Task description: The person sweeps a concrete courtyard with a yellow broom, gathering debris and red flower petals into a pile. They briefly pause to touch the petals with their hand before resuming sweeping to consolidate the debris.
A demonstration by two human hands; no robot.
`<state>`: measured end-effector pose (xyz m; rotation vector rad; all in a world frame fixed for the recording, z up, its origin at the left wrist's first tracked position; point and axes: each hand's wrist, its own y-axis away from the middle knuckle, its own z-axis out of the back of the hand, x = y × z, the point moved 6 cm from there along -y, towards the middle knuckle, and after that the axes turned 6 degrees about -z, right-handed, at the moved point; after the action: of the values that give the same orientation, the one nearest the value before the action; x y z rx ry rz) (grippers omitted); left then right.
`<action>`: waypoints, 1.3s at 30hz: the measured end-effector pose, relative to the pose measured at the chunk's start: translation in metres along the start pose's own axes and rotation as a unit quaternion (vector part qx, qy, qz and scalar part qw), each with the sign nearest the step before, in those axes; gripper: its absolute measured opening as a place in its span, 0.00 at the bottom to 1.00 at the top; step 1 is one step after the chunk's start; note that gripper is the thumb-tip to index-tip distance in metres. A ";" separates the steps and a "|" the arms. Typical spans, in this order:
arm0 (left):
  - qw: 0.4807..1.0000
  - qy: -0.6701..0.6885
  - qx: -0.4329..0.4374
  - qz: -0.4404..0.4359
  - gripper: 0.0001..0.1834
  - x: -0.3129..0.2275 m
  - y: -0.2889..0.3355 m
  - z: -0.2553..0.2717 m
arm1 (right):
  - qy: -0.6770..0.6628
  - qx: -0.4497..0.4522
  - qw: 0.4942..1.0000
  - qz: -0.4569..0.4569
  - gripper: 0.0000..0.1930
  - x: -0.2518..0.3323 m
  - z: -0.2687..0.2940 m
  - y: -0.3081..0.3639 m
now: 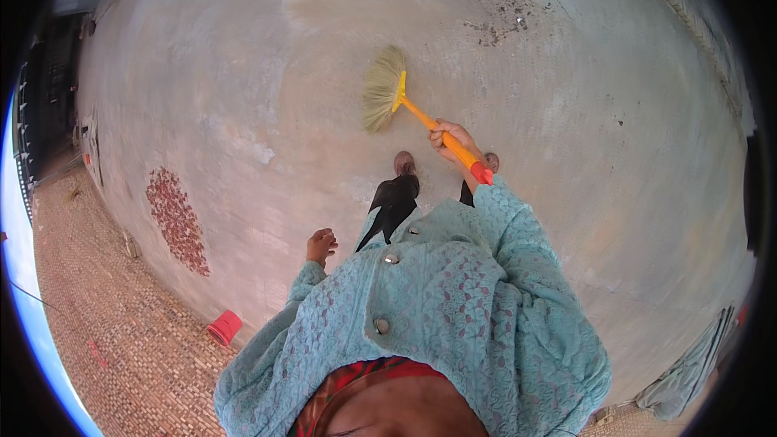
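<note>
My right hand (455,138) is closed round the orange handle of a broom (417,110), low in front of my body. Its red-tipped end points back toward my sleeve. The pale, fan-shaped bristles (382,89) rest on or just above the concrete floor, ahead of my shoes and pointing left. Out to my left side hangs my left hand (322,247), its fingers loosely curled and slightly apart, with nothing visible in it. Beyond the broom, at the far right, lies a scattered heap of dark debris with white scraps (510,10).
A patch of reddish pieces (177,222) is spread on the floor at left. Near the floor's left edge is a red bucket (225,327), beside brick paving (121,316). A grey cloth (688,368) lies at the lower right. A raised border (696,28) runs along the far right.
</note>
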<state>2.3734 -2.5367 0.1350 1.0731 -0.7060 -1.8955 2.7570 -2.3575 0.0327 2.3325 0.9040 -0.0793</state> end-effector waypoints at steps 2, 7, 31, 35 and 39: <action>1.000 -0.013 0.010 -0.003 0.13 0.001 0.001 0.003 | -0.057 -0.021 0.997 0.055 0.16 0.025 0.022 0.042; 0.998 -0.042 0.045 -0.027 0.14 -0.039 -0.018 -0.018 | -0.075 -0.013 0.979 0.192 0.09 0.092 0.075 0.175; 0.997 -0.006 -0.012 -0.075 0.12 -0.060 -0.081 -0.044 | 0.140 0.002 0.951 0.274 0.28 0.110 -0.029 0.198; 0.998 0.013 -0.008 -0.061 0.12 -0.050 -0.093 -0.082 | 0.136 0.053 0.973 0.177 0.26 0.098 -0.048 0.150; 0.997 0.051 0.020 -0.060 0.11 -0.064 -0.106 -0.115 | 0.086 0.107 0.986 0.095 0.18 0.082 -0.061 0.106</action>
<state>2.4521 -2.4371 0.0243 1.2528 -0.6363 -1.9188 2.8760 -2.3343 0.1161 2.6469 0.7823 0.1124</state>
